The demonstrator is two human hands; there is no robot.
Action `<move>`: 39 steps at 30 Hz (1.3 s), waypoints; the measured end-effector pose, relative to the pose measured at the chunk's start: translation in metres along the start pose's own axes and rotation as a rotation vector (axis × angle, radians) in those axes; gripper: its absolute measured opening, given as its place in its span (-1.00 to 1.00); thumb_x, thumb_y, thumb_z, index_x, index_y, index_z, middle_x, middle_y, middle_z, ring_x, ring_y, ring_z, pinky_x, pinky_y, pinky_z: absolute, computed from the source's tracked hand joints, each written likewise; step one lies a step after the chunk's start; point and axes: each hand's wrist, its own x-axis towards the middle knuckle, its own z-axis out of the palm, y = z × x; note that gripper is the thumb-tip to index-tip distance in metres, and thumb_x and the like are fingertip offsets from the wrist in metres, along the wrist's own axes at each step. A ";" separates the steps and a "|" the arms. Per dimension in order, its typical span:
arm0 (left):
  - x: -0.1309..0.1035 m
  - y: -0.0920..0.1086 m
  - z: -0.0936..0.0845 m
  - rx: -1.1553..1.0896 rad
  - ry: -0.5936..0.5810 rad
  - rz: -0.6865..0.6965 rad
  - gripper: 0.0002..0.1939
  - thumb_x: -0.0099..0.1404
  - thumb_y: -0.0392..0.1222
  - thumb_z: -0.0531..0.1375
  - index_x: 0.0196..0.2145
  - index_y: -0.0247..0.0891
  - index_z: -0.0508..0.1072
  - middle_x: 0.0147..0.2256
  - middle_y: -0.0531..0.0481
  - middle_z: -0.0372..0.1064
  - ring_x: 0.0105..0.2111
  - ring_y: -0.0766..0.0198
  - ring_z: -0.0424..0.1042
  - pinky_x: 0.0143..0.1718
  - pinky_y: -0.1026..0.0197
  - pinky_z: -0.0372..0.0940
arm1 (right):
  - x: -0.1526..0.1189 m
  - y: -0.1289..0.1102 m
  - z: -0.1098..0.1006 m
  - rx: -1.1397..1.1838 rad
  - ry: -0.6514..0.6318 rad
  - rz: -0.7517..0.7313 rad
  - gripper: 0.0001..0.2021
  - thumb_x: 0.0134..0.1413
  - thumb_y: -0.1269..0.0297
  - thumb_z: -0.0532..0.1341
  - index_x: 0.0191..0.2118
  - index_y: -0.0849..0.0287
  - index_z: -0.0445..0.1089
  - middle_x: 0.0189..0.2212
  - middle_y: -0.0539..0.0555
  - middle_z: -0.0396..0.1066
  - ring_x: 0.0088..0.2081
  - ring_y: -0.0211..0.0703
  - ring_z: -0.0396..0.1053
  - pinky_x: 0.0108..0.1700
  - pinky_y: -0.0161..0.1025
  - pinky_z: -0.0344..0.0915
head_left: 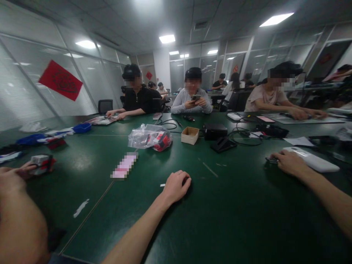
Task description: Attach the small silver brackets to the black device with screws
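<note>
left hand: rests curled on the green table, well apart from your right; you cannot tell whether it covers anything
right hand: your fingertips touch a small dark object beside the white case; whether they clamp it, you cannot tell
white case: an outward sweep of your right hand could knock it
small dark object: a loose hold could let it skid
red wall sign: patterned, unreadable
pink item: blurred out; no brand is legible

A green table bears a plastic bag, an open box, a white object and, apparently, a blue tray.
</note>
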 end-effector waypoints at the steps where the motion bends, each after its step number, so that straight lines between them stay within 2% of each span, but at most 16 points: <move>1: 0.000 0.000 0.000 0.002 0.000 -0.003 -0.80 0.32 -0.18 0.02 -0.29 -0.24 0.42 -0.33 -0.02 0.39 -0.33 0.25 0.36 -0.26 0.21 0.19 | 0.000 0.002 0.002 -0.015 -0.011 -0.018 -0.71 0.01 0.49 0.09 -0.21 0.08 0.48 -0.18 0.22 0.37 -0.20 0.03 0.31 -0.24 -0.19 0.21; 6: 0.000 0.000 0.000 -0.001 0.000 0.008 -0.81 0.32 -0.18 0.02 -0.29 -0.24 0.41 -0.33 0.00 0.39 -0.33 0.25 0.36 -0.26 0.21 0.19 | 0.001 0.010 0.005 -0.089 -0.057 -0.109 -0.62 0.06 0.46 0.00 0.00 0.19 0.33 -0.15 0.28 0.35 -0.18 0.04 0.33 -0.15 -0.15 0.24; 12: 0.000 -0.001 0.000 0.007 -0.004 0.009 -0.81 0.32 -0.18 0.02 -0.29 -0.24 0.41 -0.34 0.00 0.40 -0.33 0.25 0.37 -0.27 0.21 0.19 | 0.000 0.011 0.000 -0.111 -0.127 -0.117 -0.62 0.09 0.43 -0.04 -0.01 0.20 0.35 -0.09 0.29 0.32 -0.11 0.05 0.33 -0.10 -0.15 0.23; 16: 0.000 -0.001 0.001 0.009 0.000 0.019 -0.82 0.32 -0.18 0.02 -0.29 -0.24 0.41 -0.35 0.00 0.40 -0.33 0.25 0.37 -0.27 0.21 0.20 | -0.002 0.008 -0.004 -0.114 -0.127 -0.106 -0.57 0.09 0.43 -0.05 0.08 0.22 0.26 -0.09 0.30 0.31 -0.12 0.05 0.32 -0.13 -0.15 0.23; 21: 0.000 0.000 0.001 0.014 -0.002 0.022 -0.81 0.32 -0.18 0.02 -0.28 -0.24 0.41 -0.36 0.00 0.39 -0.34 0.25 0.37 -0.27 0.22 0.20 | -0.004 0.005 -0.008 -0.110 -0.135 -0.124 -0.61 0.06 0.44 -0.03 0.00 0.22 0.34 -0.13 0.31 0.32 -0.17 0.07 0.32 -0.18 -0.15 0.22; 27: 0.000 0.000 0.001 0.015 -0.003 0.022 -0.83 0.31 -0.19 0.03 -0.28 -0.23 0.41 -0.36 0.00 0.39 -0.35 0.26 0.37 -0.28 0.22 0.20 | -0.005 0.002 -0.009 -0.118 -0.115 -0.144 -0.56 0.05 0.46 -0.05 0.08 0.25 0.26 -0.14 0.33 0.33 -0.18 0.08 0.32 -0.20 -0.13 0.22; 32: 0.000 -0.001 0.002 0.027 -0.009 0.020 -0.82 0.31 -0.19 0.02 -0.28 -0.24 0.40 -0.33 -0.01 0.41 -0.32 0.24 0.38 -0.26 0.21 0.21 | -0.003 0.003 -0.006 -0.119 -0.125 -0.150 -0.62 0.02 0.47 -0.02 -0.08 0.16 0.39 -0.13 0.27 0.34 -0.14 0.07 0.32 -0.13 -0.10 0.21; 36: 0.000 -0.002 0.002 0.022 -0.008 0.027 -0.82 0.31 -0.19 0.02 -0.27 -0.23 0.40 -0.33 0.00 0.41 -0.31 0.24 0.38 -0.26 0.20 0.21 | -0.001 0.006 -0.002 -0.096 -0.099 -0.140 -0.59 0.03 0.44 -0.04 0.02 0.23 0.30 -0.15 0.31 0.34 -0.16 0.07 0.32 -0.16 -0.11 0.20; 39: -0.001 -0.001 0.002 0.021 -0.006 0.029 -0.82 0.31 -0.19 0.02 -0.26 -0.23 0.39 -0.33 0.00 0.41 -0.32 0.24 0.38 -0.26 0.21 0.21 | 0.001 0.007 -0.001 -0.092 -0.113 -0.137 -0.61 0.04 0.43 -0.06 -0.04 0.23 0.34 -0.15 0.31 0.34 -0.16 0.07 0.32 -0.16 -0.11 0.20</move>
